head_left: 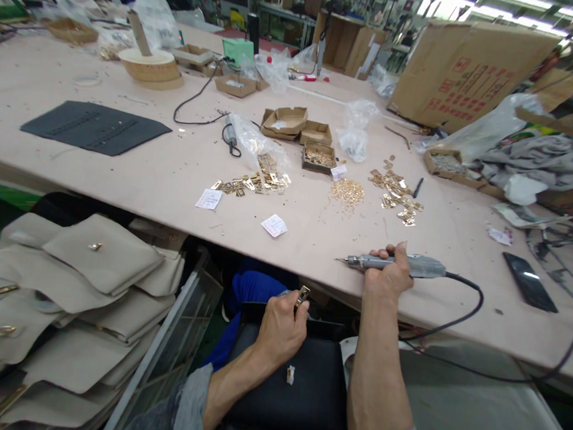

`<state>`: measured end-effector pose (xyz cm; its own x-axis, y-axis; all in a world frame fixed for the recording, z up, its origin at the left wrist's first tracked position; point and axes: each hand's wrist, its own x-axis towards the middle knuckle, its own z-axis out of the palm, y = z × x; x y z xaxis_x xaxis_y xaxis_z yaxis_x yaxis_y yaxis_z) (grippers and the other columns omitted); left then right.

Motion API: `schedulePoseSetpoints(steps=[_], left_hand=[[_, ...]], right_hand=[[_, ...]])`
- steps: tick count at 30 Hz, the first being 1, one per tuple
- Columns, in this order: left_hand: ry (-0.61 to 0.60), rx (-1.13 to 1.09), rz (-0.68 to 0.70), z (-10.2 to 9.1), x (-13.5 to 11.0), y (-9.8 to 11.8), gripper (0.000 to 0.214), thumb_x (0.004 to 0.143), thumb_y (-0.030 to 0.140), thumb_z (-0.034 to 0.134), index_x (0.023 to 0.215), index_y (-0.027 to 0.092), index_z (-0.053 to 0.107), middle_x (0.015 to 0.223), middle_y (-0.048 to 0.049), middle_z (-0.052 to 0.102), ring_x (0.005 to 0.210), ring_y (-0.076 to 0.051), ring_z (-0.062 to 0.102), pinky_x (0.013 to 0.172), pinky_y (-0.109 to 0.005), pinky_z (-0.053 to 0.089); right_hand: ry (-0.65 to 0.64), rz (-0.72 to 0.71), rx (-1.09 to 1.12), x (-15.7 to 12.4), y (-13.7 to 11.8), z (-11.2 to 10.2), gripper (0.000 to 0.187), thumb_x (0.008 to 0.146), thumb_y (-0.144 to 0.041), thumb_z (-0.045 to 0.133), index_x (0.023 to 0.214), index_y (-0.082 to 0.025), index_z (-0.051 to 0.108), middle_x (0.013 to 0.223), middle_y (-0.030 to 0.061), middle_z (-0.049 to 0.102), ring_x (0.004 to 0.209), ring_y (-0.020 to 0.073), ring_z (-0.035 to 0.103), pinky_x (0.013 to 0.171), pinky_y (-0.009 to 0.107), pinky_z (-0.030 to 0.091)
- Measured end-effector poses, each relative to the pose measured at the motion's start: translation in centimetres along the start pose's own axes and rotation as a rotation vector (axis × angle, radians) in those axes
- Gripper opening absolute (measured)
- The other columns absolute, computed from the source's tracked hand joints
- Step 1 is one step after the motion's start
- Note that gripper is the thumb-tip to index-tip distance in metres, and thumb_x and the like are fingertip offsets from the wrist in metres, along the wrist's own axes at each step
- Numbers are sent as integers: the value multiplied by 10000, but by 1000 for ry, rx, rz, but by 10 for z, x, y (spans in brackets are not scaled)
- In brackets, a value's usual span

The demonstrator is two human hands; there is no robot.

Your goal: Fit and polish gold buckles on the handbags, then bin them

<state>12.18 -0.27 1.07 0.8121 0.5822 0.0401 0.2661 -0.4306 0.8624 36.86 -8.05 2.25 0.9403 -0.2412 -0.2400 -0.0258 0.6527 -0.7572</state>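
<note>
My right hand (387,274) is closed around a grey electric screwdriver (410,264), which lies level at the near edge of the table with its bit pointing left. Its black cord (463,311) trails off to the right. My left hand (281,328) is below the table edge, over a black bag (296,383) on my lap, and pinches a small gold metal clasp (302,297) between its fingers. A small white tag (290,374) sits on the bag.
On the pale table (169,178) lie heaps of gold hardware (252,182), loose gold screws (347,192), gold plates (396,194), small cardboard boxes (294,123), plastic bags and paper slips. A black phone (529,281) lies right. Beige bag flaps (79,290) are stacked left. A large carton (469,70) stands behind.
</note>
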Motion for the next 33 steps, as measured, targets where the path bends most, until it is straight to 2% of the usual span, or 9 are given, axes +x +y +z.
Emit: schedulePoseSetpoints(steps=[11, 17, 22, 26, 33], left_hand=[[2, 6, 0, 1, -1, -1, 264, 949, 155, 524, 695, 217, 484, 604, 25, 509, 522, -141, 456, 582, -297, 278], [4, 4, -7, 0, -1, 1, 261, 949, 158, 523, 695, 217, 500, 594, 22, 516, 519, -142, 470, 579, -296, 287], [9, 15, -14, 0, 0, 2, 271, 945, 154, 528, 683, 219, 515, 598, 13, 539, 527, -149, 496, 576, -294, 292], [15, 48, -20, 2, 0, 2, 261, 940, 145, 544, 690, 218, 528, 609, 7, 562, 540, -157, 519, 583, -300, 291], [11, 129, -24, 4, 0, 5, 243, 934, 153, 572, 700, 216, 569, 638, -19, 621, 586, -178, 581, 591, -306, 315]], right_hand=[[2, -8, -11, -4, 0, 2, 332, 808, -285, 820, 866, -180, 510, 764, -51, 600, 519, 57, 512, 478, 208, 518], [-31, 26, -4, -11, -9, 0, 275, 849, -251, 775, 874, -180, 511, 766, -54, 578, 525, 47, 496, 494, 194, 511], [-141, -20, 13, -29, -24, 2, 324, 839, -309, 810, 852, -182, 512, 792, -51, 561, 542, 40, 495, 516, 184, 512], [-193, -9, 4, -48, -35, 5, 292, 854, -301, 788, 828, -166, 530, 798, -41, 552, 547, 37, 489, 514, 183, 504], [-218, 72, -95, -80, -32, 3, 273, 834, -248, 790, 829, -169, 529, 806, -34, 558, 549, 43, 493, 511, 190, 507]])
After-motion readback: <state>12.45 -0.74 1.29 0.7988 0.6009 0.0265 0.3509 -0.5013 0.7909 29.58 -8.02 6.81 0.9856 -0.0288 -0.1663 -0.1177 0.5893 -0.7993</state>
